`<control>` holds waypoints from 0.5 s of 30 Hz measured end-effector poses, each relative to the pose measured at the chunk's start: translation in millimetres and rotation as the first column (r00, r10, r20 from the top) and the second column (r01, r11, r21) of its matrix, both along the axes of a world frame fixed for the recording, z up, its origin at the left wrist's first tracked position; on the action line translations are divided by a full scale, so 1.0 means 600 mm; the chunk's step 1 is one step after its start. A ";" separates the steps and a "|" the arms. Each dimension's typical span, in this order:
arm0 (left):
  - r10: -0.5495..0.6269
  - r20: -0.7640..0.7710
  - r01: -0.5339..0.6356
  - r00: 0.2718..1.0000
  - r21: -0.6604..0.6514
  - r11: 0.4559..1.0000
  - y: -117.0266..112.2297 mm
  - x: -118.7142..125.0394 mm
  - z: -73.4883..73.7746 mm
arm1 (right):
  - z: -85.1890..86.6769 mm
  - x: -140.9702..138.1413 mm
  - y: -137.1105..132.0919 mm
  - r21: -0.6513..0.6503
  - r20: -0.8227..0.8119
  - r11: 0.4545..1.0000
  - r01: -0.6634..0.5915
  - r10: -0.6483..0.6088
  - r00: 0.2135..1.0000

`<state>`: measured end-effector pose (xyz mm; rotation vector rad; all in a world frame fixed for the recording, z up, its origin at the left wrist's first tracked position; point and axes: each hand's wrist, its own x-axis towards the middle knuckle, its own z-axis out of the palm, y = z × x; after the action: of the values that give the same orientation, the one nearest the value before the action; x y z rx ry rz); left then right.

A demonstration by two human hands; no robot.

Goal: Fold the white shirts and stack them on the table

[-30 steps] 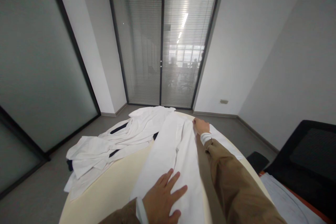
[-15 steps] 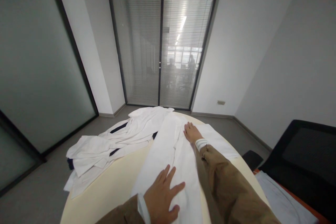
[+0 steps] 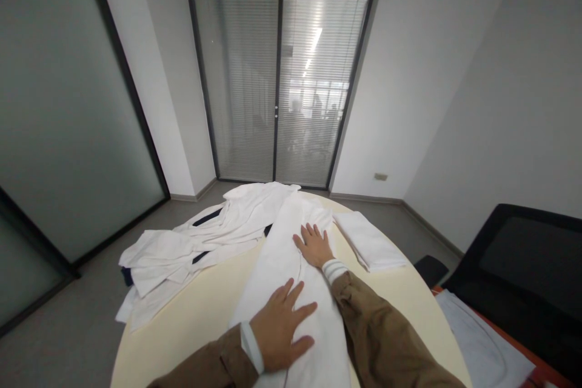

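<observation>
A long white garment (image 3: 284, 267) lies stretched along the round cream table (image 3: 204, 309), running away from me. My left hand (image 3: 280, 328) rests flat on its near part, fingers spread. My right hand (image 3: 313, 245) lies flat further up the cloth, fingers stretched out, palm down. Both arms wear brown sleeves with white cuffs. Neither hand grips anything.
A heap of rumpled white garments (image 3: 191, 239) with dark patches hangs over the table's far left edge. A folded white cloth (image 3: 369, 240) lies at the far right. A black chair (image 3: 522, 279) stands to the right, with white cloth (image 3: 482, 345) beside it. Glass doors (image 3: 277, 85) are ahead.
My right hand slid back toward me and leftward along the garment, from its far end to the middle, now lying flat. The left hand stayed pressed on the near part.
</observation>
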<state>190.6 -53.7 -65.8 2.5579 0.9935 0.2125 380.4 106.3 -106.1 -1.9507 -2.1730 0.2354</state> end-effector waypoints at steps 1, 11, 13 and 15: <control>0.032 0.042 -0.033 0.999 0.028 0.999 0.009 -0.004 0.000 | 0.003 0.002 -0.002 0.004 -0.015 1.000 -0.027 0.027 1.000; 0.570 0.359 -0.529 0.739 -0.216 0.821 0.116 -0.081 -0.031 | 0.011 0.039 -0.027 0.043 -0.019 0.913 -0.405 0.407 0.913; 0.637 0.308 -0.505 0.706 -0.412 0.758 0.122 -0.086 -0.033 | 0.011 0.050 -0.029 0.055 -0.056 0.885 -0.463 0.466 0.883; 0.646 0.304 -0.507 0.701 -0.424 0.750 0.131 -0.087 -0.039 | 0.009 0.057 -0.029 0.079 -0.121 0.866 -0.493 0.500 0.858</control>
<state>138.1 24.8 -89.4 1.7152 1.4862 0.7096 414.8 88.7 -100.7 -1.2666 -2.5205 0.3830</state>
